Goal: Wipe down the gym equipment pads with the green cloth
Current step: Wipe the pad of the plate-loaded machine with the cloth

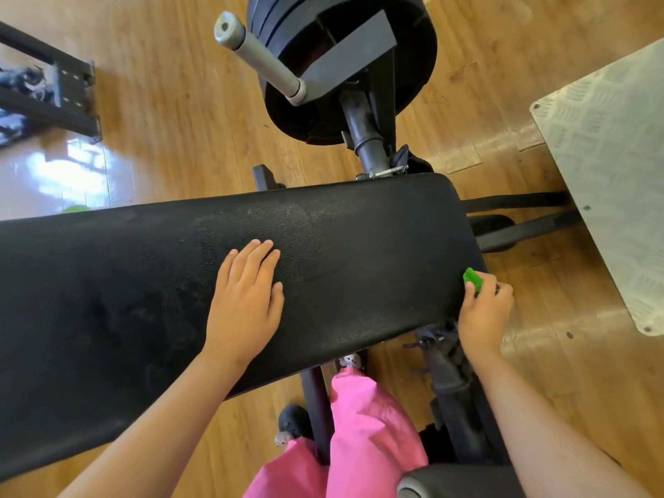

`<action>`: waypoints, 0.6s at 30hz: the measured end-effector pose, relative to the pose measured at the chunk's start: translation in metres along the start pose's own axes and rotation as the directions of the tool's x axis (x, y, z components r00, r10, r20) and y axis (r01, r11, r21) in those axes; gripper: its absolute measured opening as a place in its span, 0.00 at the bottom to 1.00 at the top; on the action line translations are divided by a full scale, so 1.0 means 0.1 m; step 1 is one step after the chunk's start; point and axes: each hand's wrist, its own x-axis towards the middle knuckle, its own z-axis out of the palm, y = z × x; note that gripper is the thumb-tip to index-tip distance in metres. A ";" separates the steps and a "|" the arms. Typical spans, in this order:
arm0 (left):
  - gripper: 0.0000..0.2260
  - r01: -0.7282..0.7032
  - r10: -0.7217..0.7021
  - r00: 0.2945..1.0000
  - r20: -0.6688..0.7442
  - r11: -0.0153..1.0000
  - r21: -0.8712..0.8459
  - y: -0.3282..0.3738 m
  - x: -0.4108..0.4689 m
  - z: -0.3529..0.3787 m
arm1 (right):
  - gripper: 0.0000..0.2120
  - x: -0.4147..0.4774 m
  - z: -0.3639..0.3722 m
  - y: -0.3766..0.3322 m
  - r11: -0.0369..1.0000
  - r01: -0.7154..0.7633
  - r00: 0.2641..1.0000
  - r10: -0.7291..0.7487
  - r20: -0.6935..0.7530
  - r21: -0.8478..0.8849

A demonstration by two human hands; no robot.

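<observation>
Pad (359, 246), a long black slab of pebbled vinyl with rounded corners, spans the view from lower left to right. Its near edge overhangs loose pink trousers (359, 425) and a dark rounded shoe (293, 420). Beside the trousers, a black steel tube (452, 389) runs under the pad, and the curved end of a padded roller (449, 483) shows at the bottom edge.

On the pad's middle, the left hand (248, 300) lies palm down, fingers straight and close together, holding nothing. At the pad's right edge, the right hand (485, 310) is curled tightly round the cloth (472, 278). Only a small, bright green crumpled tuft sticks out above the thumb, touching the pad's rim near its near-right corner.

Beyond the pad, a scuffed grey post rises to a stack of round black plates (287, 102). A smooth grey handle (258, 55) with a capped end juts out to the left of the stack. The floor (179, 120) is glossy wood-grain planking with a bright glare patch at left. To the right sits a pale metal plate (611, 156) with raised tread and rounded corners.
</observation>
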 end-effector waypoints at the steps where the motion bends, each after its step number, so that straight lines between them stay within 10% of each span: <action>1: 0.20 -0.002 0.002 1.000 -0.001 1.000 -0.010 0.00 0.00 -0.01 | 0.11 -0.03 0.01 -0.01 0.999 -0.046 0.999 0.046 -0.017 0.019; 7: 0.17 0.025 -0.025 1.000 -0.006 1.000 -0.015 -0.05 -0.16 -0.11 | 0.12 -0.82 0.12 -0.34 0.981 -0.145 0.987 0.153 -0.048 0.132; 12: 0.18 0.081 -0.081 0.996 -0.028 0.997 0.009 -0.18 -0.43 -0.18 | 0.16 -1.69 0.06 -1.02 0.975 0.169 0.973 -0.189 0.134 0.146; 18: 0.18 0.150 -0.148 0.988 -0.045 0.988 0.036 -0.29 -0.61 -0.27 | 0.21 -1.86 0.10 -1.81 0.739 0.648 0.720 -0.674 0.167 0.187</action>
